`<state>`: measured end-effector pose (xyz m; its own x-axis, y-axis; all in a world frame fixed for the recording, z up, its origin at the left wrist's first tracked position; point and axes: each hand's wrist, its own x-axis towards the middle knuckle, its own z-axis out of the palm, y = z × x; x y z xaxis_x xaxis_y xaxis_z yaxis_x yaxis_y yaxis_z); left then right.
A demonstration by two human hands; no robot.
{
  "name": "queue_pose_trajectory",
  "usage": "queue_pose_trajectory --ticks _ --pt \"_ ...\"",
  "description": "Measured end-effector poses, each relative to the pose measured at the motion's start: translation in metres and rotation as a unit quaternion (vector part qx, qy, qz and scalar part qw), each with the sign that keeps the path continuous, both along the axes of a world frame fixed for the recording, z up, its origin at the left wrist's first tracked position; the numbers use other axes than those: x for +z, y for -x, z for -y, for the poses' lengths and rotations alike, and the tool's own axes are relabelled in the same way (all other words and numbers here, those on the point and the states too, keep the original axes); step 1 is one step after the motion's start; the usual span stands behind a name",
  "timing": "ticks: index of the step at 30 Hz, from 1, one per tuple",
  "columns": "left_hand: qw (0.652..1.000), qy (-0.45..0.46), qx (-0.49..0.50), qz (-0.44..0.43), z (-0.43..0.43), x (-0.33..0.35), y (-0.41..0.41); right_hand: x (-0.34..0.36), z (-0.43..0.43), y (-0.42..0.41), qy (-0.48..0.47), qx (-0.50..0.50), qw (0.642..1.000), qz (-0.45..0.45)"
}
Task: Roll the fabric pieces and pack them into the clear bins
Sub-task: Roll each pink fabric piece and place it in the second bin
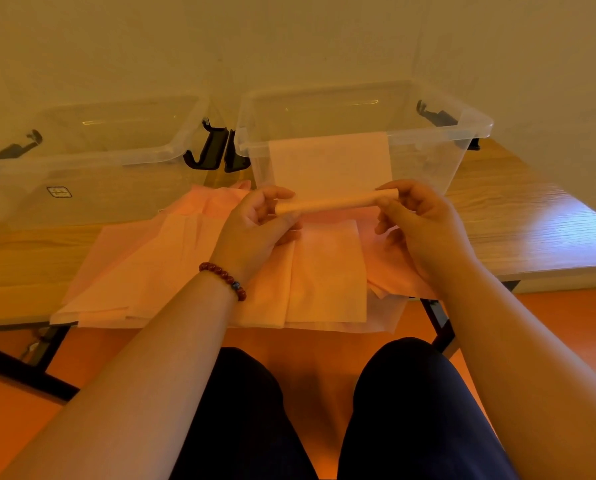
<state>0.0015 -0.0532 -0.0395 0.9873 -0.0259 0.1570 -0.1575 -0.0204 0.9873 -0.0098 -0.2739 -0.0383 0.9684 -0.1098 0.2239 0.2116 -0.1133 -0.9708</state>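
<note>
Pink fabric roll gripped by left fingers, right fingers; sheet against right bin

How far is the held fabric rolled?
Partly rolled: left hand and right hand hold the roll; flat tail lies against the clear bin.

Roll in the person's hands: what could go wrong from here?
1. The roll is pinched only at its ends by the left hand and right hand, so it might loosen or telescope.
2. Its unrolled tail lies up against the clear bin, so it may wind on crooked.
3. The fabric pile overhangs the near edge of the table and could slide off.
</note>
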Motion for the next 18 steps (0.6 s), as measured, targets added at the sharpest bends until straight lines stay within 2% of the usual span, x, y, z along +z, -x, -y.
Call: queue_pose_trajectory --ticks 4,9,18 --pt "1.000 -0.022 0.017 0.011 -0.0001 -0.0013 0.0004 0.0003 -0.0011 -0.0004 -0.003 0.000 1.000 -0.001" --pt "1.000 -0.008 0.030 -0.001 0.0017 -0.0003 -0.0004 0.0032 -0.0015 0.0000 -0.022 0.045 0.999 -0.004" --pt "1.000 0.010 0.010 -0.003 0.0022 0.0024 0.0018 0.0001 -0.0026 -0.0019 -0.014 -0.001 1.000 -0.005"
